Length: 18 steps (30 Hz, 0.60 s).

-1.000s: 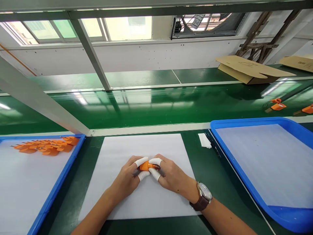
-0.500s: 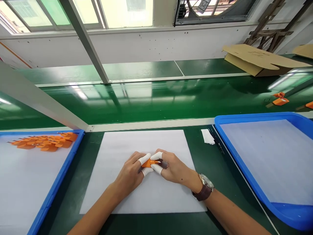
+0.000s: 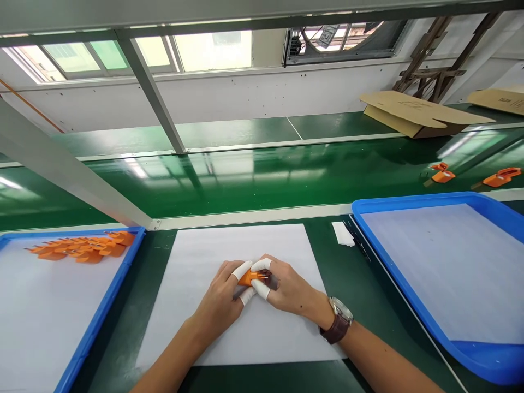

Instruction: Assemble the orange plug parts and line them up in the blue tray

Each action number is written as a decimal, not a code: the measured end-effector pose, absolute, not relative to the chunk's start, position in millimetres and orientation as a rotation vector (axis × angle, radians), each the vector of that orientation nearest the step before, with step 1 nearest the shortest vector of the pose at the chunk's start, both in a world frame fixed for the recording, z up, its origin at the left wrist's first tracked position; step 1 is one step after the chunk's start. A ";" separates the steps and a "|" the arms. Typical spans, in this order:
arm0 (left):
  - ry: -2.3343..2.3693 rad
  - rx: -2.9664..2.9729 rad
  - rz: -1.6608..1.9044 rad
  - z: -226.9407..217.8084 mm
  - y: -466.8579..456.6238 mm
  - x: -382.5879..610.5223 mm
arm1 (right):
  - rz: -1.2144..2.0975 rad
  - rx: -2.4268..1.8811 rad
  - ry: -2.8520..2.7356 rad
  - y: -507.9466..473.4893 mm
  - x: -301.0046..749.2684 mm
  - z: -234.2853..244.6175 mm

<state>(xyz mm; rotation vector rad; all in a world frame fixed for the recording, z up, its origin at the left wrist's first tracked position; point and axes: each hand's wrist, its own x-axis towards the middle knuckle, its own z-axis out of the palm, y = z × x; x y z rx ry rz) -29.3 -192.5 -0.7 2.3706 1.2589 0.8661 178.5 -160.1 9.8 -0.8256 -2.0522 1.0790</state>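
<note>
Between both hands is a small orange plastic part with thin metal pins on its right end, held just above a white paper sheet. My left hand pinches its left side with thumb and forefinger. My right hand closes on the pin end, and a dark spot shows between its fingers that I cannot make out. White finger cots cover the thumbs and forefingers. Similar orange parts lie clustered in a blue tray at the left.
At the right stands another blue tray lined with white paper. A white scrap and a dark pen-like item lie beside it. Beyond a metal rail, orange pieces sit on a green belt; a cardboard box is behind.
The camera view has tilted up slightly, so the scene sits lower. Both hands still hold the orange part, whose pins now show more clearly.
</note>
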 end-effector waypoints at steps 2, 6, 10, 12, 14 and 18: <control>1.262 2.368 0.867 -0.1 -192.5 -29.4 | 1.063 -0.826 -2.063 -160.9 178.8 8.9; 1.274 2.371 0.898 -1.1 -192.2 -28.7 | 1.057 -0.852 -2.048 -163.0 179.1 5.9; 1.291 2.363 0.932 -1.7 -193.5 -27.4 | 1.075 -0.871 -2.002 -166.4 177.3 6.5; 1.290 2.335 0.936 -0.4 -194.5 -26.9 | 1.086 -0.857 -1.986 -168.3 175.9 8.7; 1.283 2.264 0.948 1.8 -195.0 -27.0 | 1.115 -0.830 -1.948 -169.3 175.1 11.2; 1.252 1.961 1.010 4.5 -193.1 -30.0 | 1.211 -0.811 -1.764 -167.2 176.8 11.5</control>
